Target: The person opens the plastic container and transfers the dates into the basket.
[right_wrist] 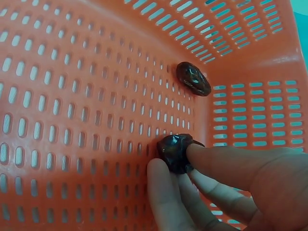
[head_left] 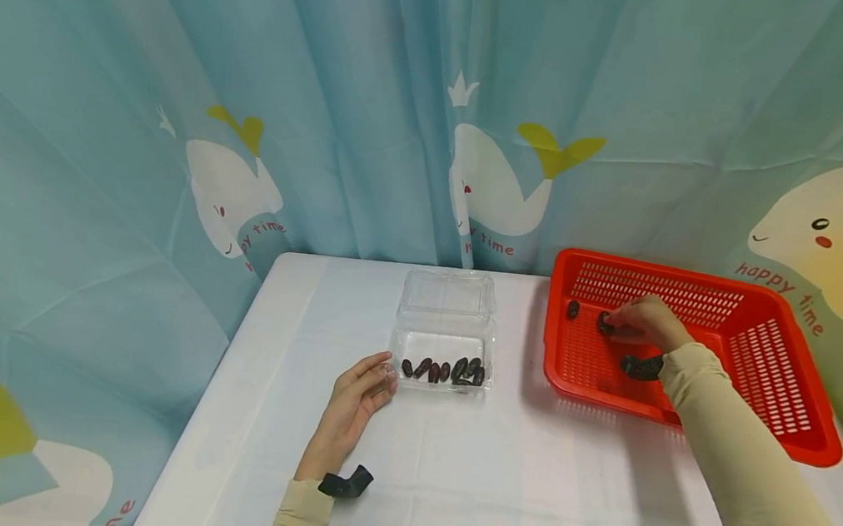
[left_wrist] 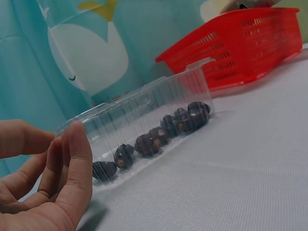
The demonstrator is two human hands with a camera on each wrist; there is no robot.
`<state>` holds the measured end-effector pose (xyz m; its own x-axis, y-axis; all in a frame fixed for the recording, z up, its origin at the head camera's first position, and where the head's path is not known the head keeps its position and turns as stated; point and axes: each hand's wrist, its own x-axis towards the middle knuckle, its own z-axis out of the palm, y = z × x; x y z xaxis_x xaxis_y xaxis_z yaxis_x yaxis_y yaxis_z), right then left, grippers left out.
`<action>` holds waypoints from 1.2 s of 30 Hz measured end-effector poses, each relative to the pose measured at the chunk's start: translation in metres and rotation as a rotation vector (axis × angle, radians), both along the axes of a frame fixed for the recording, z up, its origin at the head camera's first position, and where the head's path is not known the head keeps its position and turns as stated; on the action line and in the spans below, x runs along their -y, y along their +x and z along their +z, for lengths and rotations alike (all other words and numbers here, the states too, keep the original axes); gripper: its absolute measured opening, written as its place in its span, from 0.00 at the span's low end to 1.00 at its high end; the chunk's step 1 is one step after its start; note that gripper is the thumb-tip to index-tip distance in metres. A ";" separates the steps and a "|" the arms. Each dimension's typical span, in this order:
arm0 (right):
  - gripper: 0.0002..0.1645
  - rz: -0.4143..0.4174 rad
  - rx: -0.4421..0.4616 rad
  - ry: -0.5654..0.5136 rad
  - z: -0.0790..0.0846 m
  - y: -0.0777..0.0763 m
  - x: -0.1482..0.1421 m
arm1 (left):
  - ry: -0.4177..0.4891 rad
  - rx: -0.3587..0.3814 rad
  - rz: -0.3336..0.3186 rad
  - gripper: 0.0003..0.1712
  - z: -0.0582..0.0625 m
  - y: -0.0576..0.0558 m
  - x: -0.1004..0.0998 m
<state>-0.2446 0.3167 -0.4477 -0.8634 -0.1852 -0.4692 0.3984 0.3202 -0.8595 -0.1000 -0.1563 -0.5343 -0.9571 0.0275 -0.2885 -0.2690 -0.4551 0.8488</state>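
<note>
My left hand (head_left: 355,403) is at the left front corner of an open clear plastic box (head_left: 445,332), pinching its rim between thumb and fingers (left_wrist: 79,163). Several dark, wrinkled dates (head_left: 445,372) lie in a row along the box's front side; the left wrist view shows these dates (left_wrist: 149,144) through the clear wall. Inside the red basket, my right hand (head_left: 645,323) pinches a dark date (right_wrist: 174,153) between thumb and fingers, close to the basket floor. A second glossy date (right_wrist: 193,79) lies apart from it, near the basket wall.
The red plastic basket (head_left: 679,415), with slotted walls, stands at the right of the white table (head_left: 478,477). The box's clear lid (head_left: 447,293) is folded back towards a blue curtain (head_left: 375,108) printed with whales. Each wrist has a black band.
</note>
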 end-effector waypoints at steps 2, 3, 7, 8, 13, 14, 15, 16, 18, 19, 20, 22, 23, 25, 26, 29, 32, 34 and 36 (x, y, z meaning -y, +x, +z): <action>0.23 -0.007 0.010 0.009 0.000 -0.001 0.001 | 0.003 0.004 0.003 0.23 0.000 0.000 0.000; 0.22 -0.013 0.014 0.014 0.000 -0.001 0.001 | 0.002 0.003 0.003 0.23 0.000 0.000 0.000; 0.17 -0.031 0.028 0.049 0.002 -0.002 0.002 | 0.001 -0.001 -0.001 0.24 0.000 0.000 0.001; 0.16 -0.034 0.030 0.058 0.003 -0.003 0.002 | 0.004 -0.002 -0.002 0.24 0.000 0.000 0.001; 0.15 -0.031 0.028 0.094 0.003 -0.003 0.002 | 0.005 -0.007 -0.007 0.25 -0.001 0.001 0.001; 0.15 -0.031 0.026 0.103 0.002 -0.002 0.002 | 0.002 -0.008 -0.009 0.25 -0.001 0.001 0.002; 0.15 -0.026 0.021 0.113 0.002 -0.002 0.002 | 0.001 -0.008 -0.010 0.24 -0.001 0.001 0.002; 0.15 -0.023 0.016 0.120 0.002 -0.001 0.002 | 0.005 -0.005 -0.008 0.24 -0.001 0.000 0.002; 0.16 -0.020 0.011 0.122 0.001 -0.001 0.001 | 0.007 -0.002 -0.007 0.24 -0.001 0.000 0.001; 0.16 -0.011 0.005 0.118 0.000 0.000 0.000 | 0.007 -0.001 -0.006 0.24 -0.001 0.000 0.001; 0.16 -0.004 0.001 0.104 0.000 0.000 -0.001 | 0.008 0.001 -0.004 0.23 -0.001 -0.001 0.001; 0.17 0.010 -0.001 0.073 0.001 0.001 -0.002 | 0.011 0.005 -0.001 0.23 -0.001 -0.001 0.001; 0.19 0.020 -0.005 0.061 0.001 0.002 -0.004 | 0.006 0.004 -0.005 0.23 -0.001 -0.001 0.001; 0.21 0.037 -0.008 0.046 0.003 0.003 -0.006 | 0.010 0.009 -0.007 0.23 -0.001 -0.001 0.000; 0.21 0.042 -0.011 0.042 0.004 0.004 -0.006 | 0.008 0.009 -0.009 0.23 0.000 -0.001 0.000; 0.18 0.042 -0.025 0.044 0.011 0.005 -0.005 | 0.002 0.010 -0.010 0.23 0.000 -0.001 0.000; 0.13 0.038 -0.046 0.061 0.017 0.003 -0.002 | -0.001 0.008 -0.003 0.23 0.000 0.000 0.001; 0.12 0.034 -0.052 0.073 0.021 0.002 0.001 | -0.002 0.003 -0.003 0.23 0.000 0.000 0.001; 0.11 0.037 -0.052 0.084 0.024 0.000 0.003 | 0.001 0.001 -0.006 0.24 -0.001 0.000 0.001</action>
